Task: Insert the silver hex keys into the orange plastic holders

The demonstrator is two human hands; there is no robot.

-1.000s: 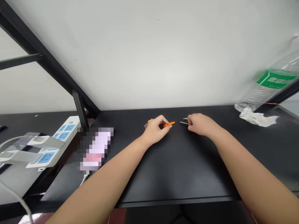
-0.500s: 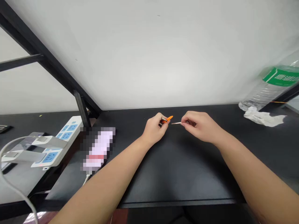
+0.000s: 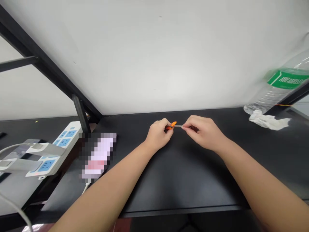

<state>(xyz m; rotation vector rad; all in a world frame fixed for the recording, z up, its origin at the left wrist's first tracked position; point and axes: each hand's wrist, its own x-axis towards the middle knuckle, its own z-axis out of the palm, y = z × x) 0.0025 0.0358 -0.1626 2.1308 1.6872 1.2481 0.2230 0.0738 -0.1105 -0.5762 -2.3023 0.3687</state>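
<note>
My left hand (image 3: 158,134) is closed around a small orange and dark object (image 3: 173,124), which looks like a utility knife's body; most of it is hidden by the fingers. To its right, my right hand (image 3: 203,131) pinches one end of a thin, flat metal strip (image 3: 178,126) that resembles a knife blade. The strip's other end meets the orange object, but whether it sits inside or only touches it is too small to tell. Both hands are low over the black desk (image 3: 183,180), towards the wall.
On the left lie a phone (image 3: 98,156) with a white cable and a white power strip (image 3: 70,137) with chargers plugged in. A crumpled tissue (image 3: 269,120) and a large plastic bottle (image 3: 287,79) are on the right. A black metal frame (image 3: 55,71) rises at the left.
The gap between the metal strip and the orange object has closed as my hands came together. The view has shifted slightly, so the surroundings sit a little further left.
</note>
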